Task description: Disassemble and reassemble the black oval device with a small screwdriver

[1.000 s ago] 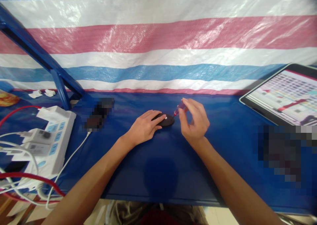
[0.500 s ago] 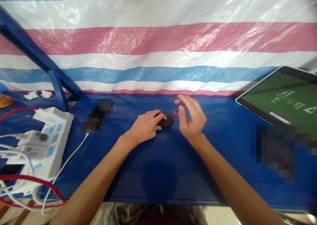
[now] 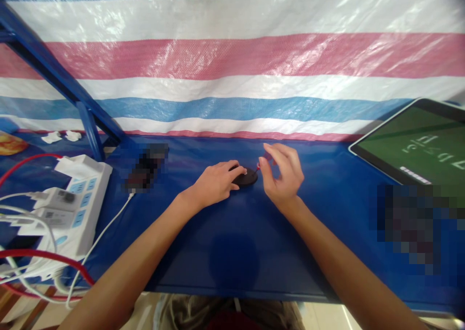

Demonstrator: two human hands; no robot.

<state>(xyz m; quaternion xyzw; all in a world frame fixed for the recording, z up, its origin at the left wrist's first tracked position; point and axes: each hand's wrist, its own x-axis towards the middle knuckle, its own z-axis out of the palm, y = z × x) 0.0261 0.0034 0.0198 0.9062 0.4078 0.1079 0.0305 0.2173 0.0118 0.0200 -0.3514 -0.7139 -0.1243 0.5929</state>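
Note:
A flat black oval object [image 3: 247, 178] with a pale mark on top lies on the blue tabletop cover [image 3: 232, 252]. My left hand [image 3: 216, 183] lies over its left side, fingers curled onto it. My right hand [image 3: 283, 175] is just to the right of the oval, pinching a small red tube [image 3: 258, 166] between thumb and fingers. The fingers hide most of the tube, and only its thin tip shows, close to the oval's right edge.
A white power strip [image 3: 78, 209] with plugs and red and white cables sits at the left. A pixelated object [image 3: 146, 167] stands behind it. A tablet [image 3: 410, 143] lies at the right, near a large pixelated patch [image 3: 410, 223]. A striped tarp [image 3: 232, 58] hangs behind.
My right hand has dropped slightly and now hides more of the red tube, whose tip sits nearer the oval. The tablet screen has changed from a grid to green.

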